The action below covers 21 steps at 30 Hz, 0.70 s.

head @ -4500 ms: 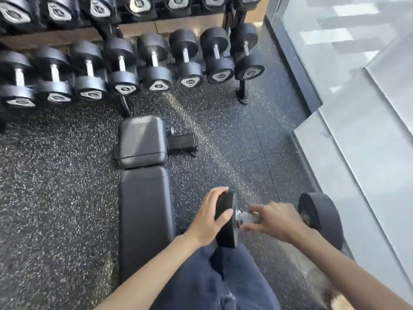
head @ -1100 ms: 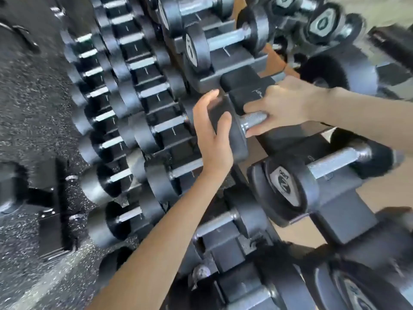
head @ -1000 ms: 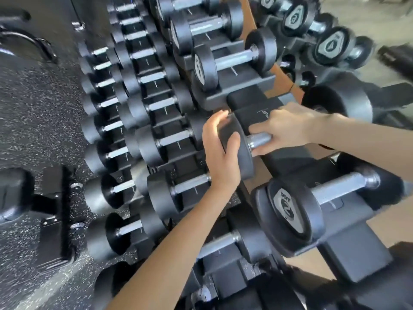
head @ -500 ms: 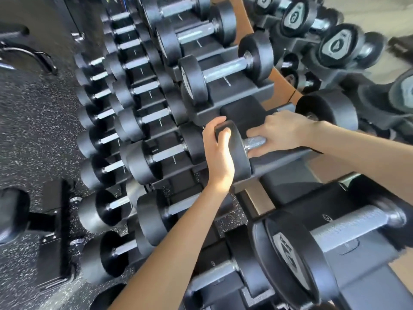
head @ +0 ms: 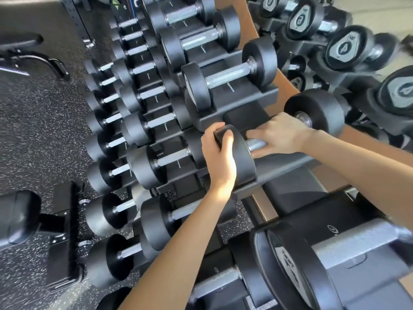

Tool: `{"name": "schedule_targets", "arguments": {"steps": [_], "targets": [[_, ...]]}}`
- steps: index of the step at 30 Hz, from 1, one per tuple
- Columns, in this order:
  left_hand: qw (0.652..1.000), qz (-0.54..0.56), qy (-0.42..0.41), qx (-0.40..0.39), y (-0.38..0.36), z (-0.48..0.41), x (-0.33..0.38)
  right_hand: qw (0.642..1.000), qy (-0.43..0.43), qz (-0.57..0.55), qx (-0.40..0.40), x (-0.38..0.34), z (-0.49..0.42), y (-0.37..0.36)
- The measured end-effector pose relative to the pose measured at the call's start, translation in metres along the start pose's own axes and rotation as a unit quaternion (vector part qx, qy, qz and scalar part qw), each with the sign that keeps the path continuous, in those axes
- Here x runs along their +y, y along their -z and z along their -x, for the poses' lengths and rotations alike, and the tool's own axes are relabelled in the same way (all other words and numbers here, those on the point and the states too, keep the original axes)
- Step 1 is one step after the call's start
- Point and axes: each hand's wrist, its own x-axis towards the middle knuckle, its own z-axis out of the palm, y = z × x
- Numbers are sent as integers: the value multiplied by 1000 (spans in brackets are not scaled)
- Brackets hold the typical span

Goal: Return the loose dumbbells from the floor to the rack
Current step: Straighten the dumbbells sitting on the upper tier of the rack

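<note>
Dumbbell [head: 245,166], with black round heads on a knurled steel handle, lies across a saddle of the rack [head: 283,163] with both hands on it. The left hand [head: 220,156] is clamped on the near head, fingers and thumb curled over its rim. The right hand [head: 279,135] is wrapped round the handle just beyond that head, and the far head shows past its knuckles. Whether the weight has fully settled in the saddle cannot be told. Just above the right hand, a second dumbbell [head: 228,79] sits in the next saddle. Left of the left hand, lower tiers hold rows of smaller dumbbells [head: 156,162] above the speckled rubber floor [head: 38,130]. Under the right forearm lies a larger dumbbell [head: 330,249].
</note>
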Motion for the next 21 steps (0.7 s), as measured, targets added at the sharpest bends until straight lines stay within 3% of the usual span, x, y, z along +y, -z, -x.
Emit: {"name": "schedule_targets", "arguments": {"steps": [5,8,10,14,21], "targets": [[990,-113,9,-81,15,0,10,999,-51,-18,4,-18,25,7],[967,-215,-41,-127,32,5,24,993,-115,-23,-20,-29,44,27],[940,-270,-94,-189,48,13,34,985,-173,-14,-3,-43,59,48],[884,-326,-120,-312,88,46,68,957,-286,41,30,-98,98,92],[735,-463,-309,-388,179,120,132,880,-462,70,81,-278,178,145]]}}
